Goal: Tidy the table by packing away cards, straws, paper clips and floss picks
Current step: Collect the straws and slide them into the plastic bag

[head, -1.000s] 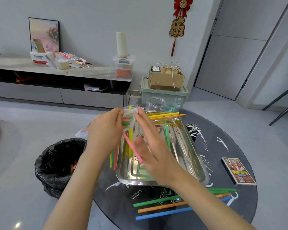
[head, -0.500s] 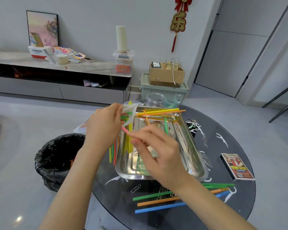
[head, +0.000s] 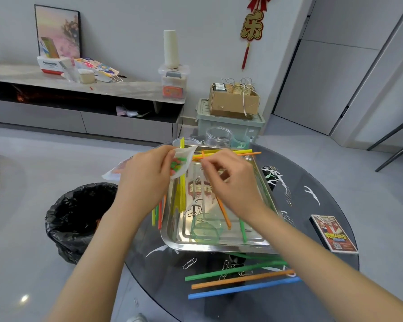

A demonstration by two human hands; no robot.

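Two hands above a shiny rectangular steel tray (head: pixel 219 244) on a dark glass table (head: pixel 312 270). Left hand (head: pixel 147 182) clamps a translucent plastic bag (head: pixel 186 154), thin coloured straws (head: pixel 177 165) bundled inside; right hand (head: pixel 230 182), at its 3 o'clock, curls fingertips together, contents indiscernible.

The left hand (head: pixel 144 175) and right hand (head: pixel 230 182) are crowding the air over the far half of the metal tray (head: pixel 219 245), with the plastic bag (head: pixel 184 159) filling the gap between them. Yellow straws (head: pixel 183 189) are leaning along the tray's left side, and a green cup (head: pixel 205 231) is lying in its near end. A clear jar (head: pixel 218 135) is standing just beyond the far rim. On the desk (head: pixel 312 270), green, orange and blue straws (head: pixel 242 278) and paper clips (head: pixel 189 263) are littering the near strip. Mostly open passage is lying to the right, between the tray and the card box (head: pixel 333 233), and along the desk's near-left edge beside the bin (head: pixel 75 217).
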